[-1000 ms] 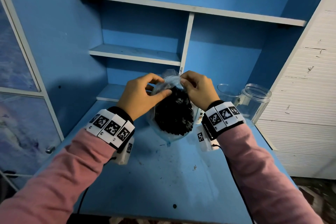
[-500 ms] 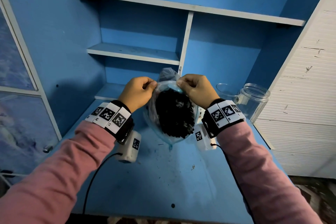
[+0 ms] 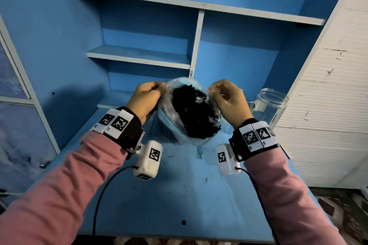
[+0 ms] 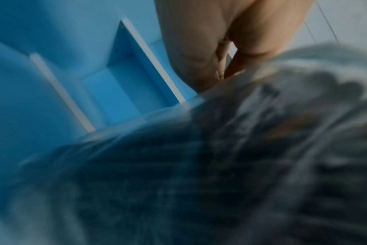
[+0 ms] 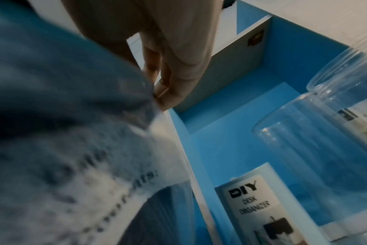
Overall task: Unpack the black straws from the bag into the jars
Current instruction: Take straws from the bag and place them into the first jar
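A clear plastic bag (image 3: 169, 113) stands on the blue desk, packed with black straws (image 3: 193, 113) whose ends face me. My left hand (image 3: 153, 90) pinches the bag's top edge on the left side. My right hand (image 3: 217, 92) pinches the top edge on the right, so the mouth is spread wide between them. In the left wrist view the bag (image 4: 220, 165) is a dark blur under my left hand (image 4: 222, 73). The right wrist view shows the bag (image 5: 63, 132) pinched by my right hand (image 5: 163, 94). Two clear jars (image 3: 272, 105) (image 5: 316, 149) stand to the right.
The blue desk (image 3: 179, 195) has shelves (image 3: 139, 55) behind the bag and a white slatted wall (image 3: 328, 95) on the right. A white box labelled DIY desk organizer (image 5: 256, 203) lies beside the jars. Small dark crumbs dot the desk surface.
Both hands have moved apart along the bag's top edge, pulling the mouth from a bunched closure to wide open. The straw ends now show at the opening.
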